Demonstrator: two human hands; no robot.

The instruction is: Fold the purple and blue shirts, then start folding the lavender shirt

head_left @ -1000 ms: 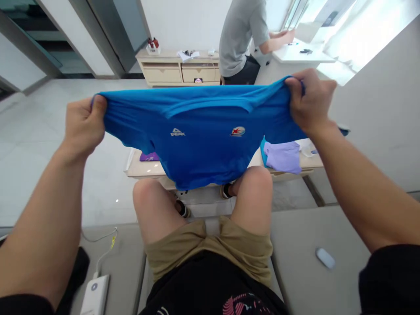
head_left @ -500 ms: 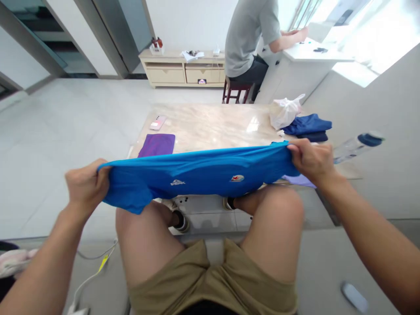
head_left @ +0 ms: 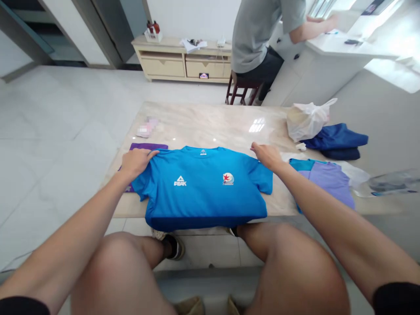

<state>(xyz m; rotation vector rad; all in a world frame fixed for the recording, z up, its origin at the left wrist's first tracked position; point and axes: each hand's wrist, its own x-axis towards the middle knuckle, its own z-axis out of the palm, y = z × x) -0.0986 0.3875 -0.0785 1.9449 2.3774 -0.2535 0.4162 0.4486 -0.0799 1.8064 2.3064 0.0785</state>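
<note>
A blue T-shirt (head_left: pixel 200 188) lies front up across the near side of the table, its hem hanging over the near edge. It bears a white PEAK logo and a round badge. My left hand (head_left: pixel 136 162) pinches the cloth at the shirt's left shoulder, thumb along the top. By the opposite shoulder, my right hand (head_left: pixel 266 155) has its fingers curled together, with no cloth seen in them. Partly under my left hand and the sleeve is a folded purple cloth (head_left: pixel 149 146).
The marble-look table (head_left: pixel 197 120) holds a white plastic bag (head_left: pixel 306 120), dark blue clothing (head_left: pixel 341 138), a lilac and teal garment (head_left: pixel 328 181) and a clear bottle (head_left: pixel 395 181) at right. A blurred pink phone (head_left: pixel 147 128) lies at left. A person (head_left: pixel 256 39) sits beyond.
The T-shirt, earlier stretched in the air between both hands, has come down flat onto the table. My hands have moved closer together, and the right fingers have come off the cloth.
</note>
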